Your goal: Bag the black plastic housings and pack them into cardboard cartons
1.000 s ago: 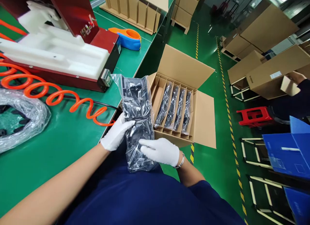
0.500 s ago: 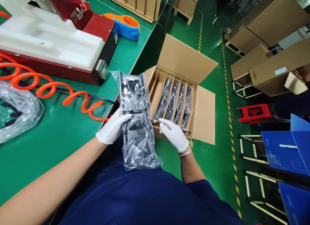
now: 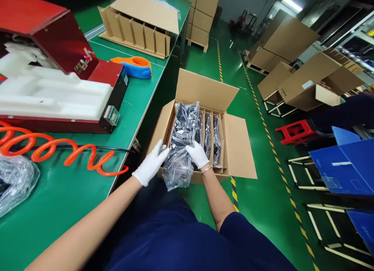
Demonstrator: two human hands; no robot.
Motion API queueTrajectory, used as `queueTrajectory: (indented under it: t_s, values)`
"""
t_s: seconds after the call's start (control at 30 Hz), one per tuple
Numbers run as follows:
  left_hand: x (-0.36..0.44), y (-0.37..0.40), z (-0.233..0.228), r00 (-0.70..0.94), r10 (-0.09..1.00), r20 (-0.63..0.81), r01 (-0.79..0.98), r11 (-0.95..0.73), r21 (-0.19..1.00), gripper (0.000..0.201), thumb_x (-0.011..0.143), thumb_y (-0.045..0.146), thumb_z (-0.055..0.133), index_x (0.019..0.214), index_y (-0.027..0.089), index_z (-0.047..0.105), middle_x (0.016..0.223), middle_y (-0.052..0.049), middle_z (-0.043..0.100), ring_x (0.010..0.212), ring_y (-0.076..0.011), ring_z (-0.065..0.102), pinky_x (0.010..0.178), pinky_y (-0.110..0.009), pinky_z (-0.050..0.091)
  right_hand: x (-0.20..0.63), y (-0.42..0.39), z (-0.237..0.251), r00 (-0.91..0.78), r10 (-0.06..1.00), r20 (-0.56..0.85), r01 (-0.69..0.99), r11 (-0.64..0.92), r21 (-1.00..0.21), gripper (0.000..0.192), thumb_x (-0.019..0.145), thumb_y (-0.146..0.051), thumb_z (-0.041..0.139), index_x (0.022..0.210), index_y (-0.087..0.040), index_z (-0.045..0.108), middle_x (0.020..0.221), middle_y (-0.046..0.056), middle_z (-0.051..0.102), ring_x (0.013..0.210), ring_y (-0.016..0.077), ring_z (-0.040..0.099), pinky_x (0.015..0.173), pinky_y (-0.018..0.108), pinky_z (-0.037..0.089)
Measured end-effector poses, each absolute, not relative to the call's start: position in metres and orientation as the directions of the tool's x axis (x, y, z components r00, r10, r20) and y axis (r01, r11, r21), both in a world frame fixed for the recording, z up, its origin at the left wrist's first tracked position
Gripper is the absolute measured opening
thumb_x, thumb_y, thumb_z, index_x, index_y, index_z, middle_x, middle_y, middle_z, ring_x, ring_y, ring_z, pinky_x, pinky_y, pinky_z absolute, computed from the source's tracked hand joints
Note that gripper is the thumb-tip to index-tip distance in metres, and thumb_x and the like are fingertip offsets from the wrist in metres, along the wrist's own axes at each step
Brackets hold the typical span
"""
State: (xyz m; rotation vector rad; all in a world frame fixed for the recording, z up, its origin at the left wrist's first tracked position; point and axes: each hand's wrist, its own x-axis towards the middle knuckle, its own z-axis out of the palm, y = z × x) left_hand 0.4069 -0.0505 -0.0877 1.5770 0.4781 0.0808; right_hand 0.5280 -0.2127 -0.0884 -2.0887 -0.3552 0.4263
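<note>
A long black plastic part in a clear bag [image 3: 184,132] lies over the left side of an open cardboard box [image 3: 242,146], between my two white-gloved hands. My left hand [image 3: 152,162] grips its left edge, thumb and fingers against the bag. On its right edge my right hand [image 3: 198,154] is closed, fingertips pressed to the plastic. The bag's loose lower end hangs over the box's near wall. Several more bagged black parts [image 3: 216,140] stand upright between the cardboard dividers on the right. The slots under the held part are hidden.
Left, a green table [image 3: 73,208] carries a red machine with a white fixture [image 3: 58,94], a coiled orange hose [image 3: 78,156], a tape dispenser [image 3: 137,66] and a cardboard divider set [image 3: 137,35]. To the right are a red stool [image 3: 295,131] and blue bins [image 3: 344,166].
The bagged part has moved right, from beside the table edge to over the box. My right hand has left the box's near edge and taken hold of the part's right side.
</note>
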Motion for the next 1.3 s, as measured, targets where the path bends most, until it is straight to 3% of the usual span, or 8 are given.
queueTrajectory:
  t_s: [0.07, 0.17, 0.23, 0.4, 0.5, 0.63, 0.83, 1.3]
  values:
    - [0.404, -0.054, -0.098, 0.926, 0.313, -0.21, 0.273, -0.171, 0.947, 0.085, 0.089, 0.057, 0.05, 0.156, 0.011, 0.028, 0.157, -0.021, 0.041, 0.147, -0.0295, 0.039, 0.122, -0.048, 0.03, 0.549, -0.208, -0.089, 0.924, 0.339, -0.179, 0.072, -0.612, -0.787, 0.016, 0.081, -0.022, 0.055, 0.093, -0.018, 0.064, 0.089, 0.005, 0.072, 0.086, 0.0222, 0.065, 0.094, 0.04, 0.052]
    - [0.397, -0.059, -0.102, 0.974, 0.212, -0.084, 0.178, -0.478, 0.86, 0.073, 0.092, 0.052, 0.046, 0.152, 0.01, 0.038, 0.155, -0.02, 0.044, 0.145, -0.0312, 0.041, 0.121, -0.049, 0.03, 0.565, -0.198, -0.1, 0.933, 0.306, -0.188, 0.053, -0.635, -0.77, 0.013, 0.077, -0.018, 0.056, 0.087, -0.019, 0.064, 0.081, 0.005, 0.069, 0.082, 0.0236, 0.064, 0.091, 0.043, 0.052]
    - [0.393, -0.062, -0.099, 0.991, 0.126, -0.052, 0.12, -0.624, 0.772, 0.063, 0.094, 0.046, 0.044, 0.148, 0.013, 0.045, 0.15, -0.019, 0.052, 0.139, -0.0325, 0.049, 0.117, -0.05, 0.036, 0.568, -0.193, -0.111, 0.931, 0.307, -0.198, 0.044, -0.633, -0.773, 0.015, 0.078, -0.019, 0.055, 0.089, -0.018, 0.065, 0.084, 0.006, 0.07, 0.083, 0.0233, 0.064, 0.091, 0.042, 0.052]
    - [0.395, -0.067, -0.094, 0.991, -0.027, -0.132, 0.046, -0.852, 0.522, 0.044, 0.096, 0.032, 0.041, 0.135, 0.018, 0.058, 0.138, -0.016, 0.062, 0.12, -0.0332, 0.062, 0.098, -0.048, 0.05, 0.566, -0.192, -0.138, 0.915, 0.352, -0.197, 0.033, -0.552, -0.833, 0.028, 0.082, -0.027, 0.057, 0.106, -0.015, 0.065, 0.105, 0.009, 0.073, 0.097, 0.0206, 0.066, 0.097, 0.037, 0.051]
    - [0.398, -0.069, -0.094, 0.979, -0.1, -0.178, -0.014, -0.901, 0.433, 0.039, 0.095, 0.023, 0.04, 0.127, 0.019, 0.063, 0.121, -0.015, 0.069, 0.106, -0.0322, 0.066, 0.087, -0.045, 0.053, 0.562, -0.196, -0.146, 0.904, 0.388, -0.18, 0.029, -0.477, -0.878, 0.036, 0.08, -0.025, 0.06, 0.114, -0.014, 0.063, 0.111, 0.008, 0.073, 0.101, 0.0182, 0.067, 0.099, 0.033, 0.051]
    - [0.4, -0.072, -0.091, 0.97, -0.149, -0.191, -0.056, -0.905, 0.423, 0.038, 0.095, 0.017, 0.038, 0.119, 0.018, 0.067, 0.108, -0.016, 0.071, 0.096, -0.0307, 0.067, 0.083, -0.044, 0.053, 0.559, -0.201, -0.151, 0.91, 0.386, -0.155, 0.019, -0.411, -0.912, 0.04, 0.079, -0.026, 0.063, 0.117, -0.014, 0.061, 0.12, 0.01, 0.072, 0.108, 0.0185, 0.067, 0.104, 0.035, 0.05]
    - [0.402, -0.073, -0.09, 0.967, -0.148, -0.205, -0.046, -0.9, 0.433, 0.036, 0.092, 0.014, 0.042, 0.117, 0.018, 0.068, 0.111, -0.016, 0.072, 0.095, -0.0274, 0.066, 0.087, -0.044, 0.052, 0.559, -0.205, -0.16, 0.923, 0.355, -0.151, -0.008, -0.374, -0.927, 0.04, 0.077, -0.028, 0.068, 0.115, -0.016, 0.062, 0.119, 0.011, 0.072, 0.108, 0.0206, 0.068, 0.106, 0.04, 0.049]
    - [0.402, -0.073, -0.093, 0.959, -0.166, -0.23, -0.065, -0.918, 0.391, 0.041, 0.093, 0.015, 0.037, 0.123, 0.016, 0.065, 0.114, -0.018, 0.071, 0.097, -0.0298, 0.066, 0.086, -0.046, 0.053, 0.552, -0.203, -0.16, 0.926, 0.367, -0.093, 0.013, -0.276, -0.961, 0.036, 0.08, -0.027, 0.065, 0.114, -0.016, 0.064, 0.122, 0.01, 0.073, 0.111, 0.0197, 0.068, 0.109, 0.037, 0.047]
